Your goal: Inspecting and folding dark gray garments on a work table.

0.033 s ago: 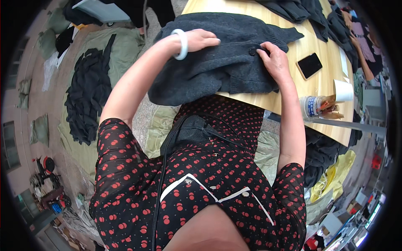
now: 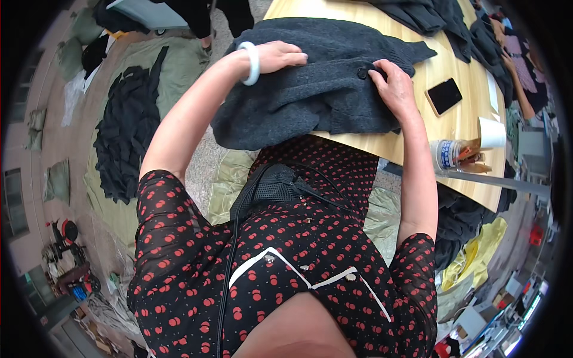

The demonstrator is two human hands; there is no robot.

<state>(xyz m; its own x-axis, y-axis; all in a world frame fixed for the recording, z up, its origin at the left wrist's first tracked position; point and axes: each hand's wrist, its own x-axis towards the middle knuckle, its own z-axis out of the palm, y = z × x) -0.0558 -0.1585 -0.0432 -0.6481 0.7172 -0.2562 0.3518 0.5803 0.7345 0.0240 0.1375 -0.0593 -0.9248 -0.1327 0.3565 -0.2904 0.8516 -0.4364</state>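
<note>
A dark grey knitted cardigan (image 2: 298,98) lies spread and creased over the near left end of the wooden table, part of it hanging past the edge. Flat on its upper left part rests my left hand (image 2: 277,56), fingers stretched out, a pale bangle (image 2: 251,63) around the wrist. My right hand (image 2: 394,86) is at the cardigan's right side, with thumb and forefinger closed on the knit beside a dark round button (image 2: 362,73). The other fingers of that hand are curled and partly hidden.
On the light wooden table (image 2: 427,128) lie a phone (image 2: 444,96) and a jar (image 2: 444,154) of tools beside a white cup-like thing (image 2: 492,132). More dark garments (image 2: 412,15) are at the far side. A dark cloth heap (image 2: 128,134) lies on the floor to the left. Another person's arm (image 2: 518,86) shows at far right.
My left hand has shifted slightly left over the cardigan. My right hand stays beside the button, its thumb and forefinger a little differently placed. The whole view has shifted slightly.
</note>
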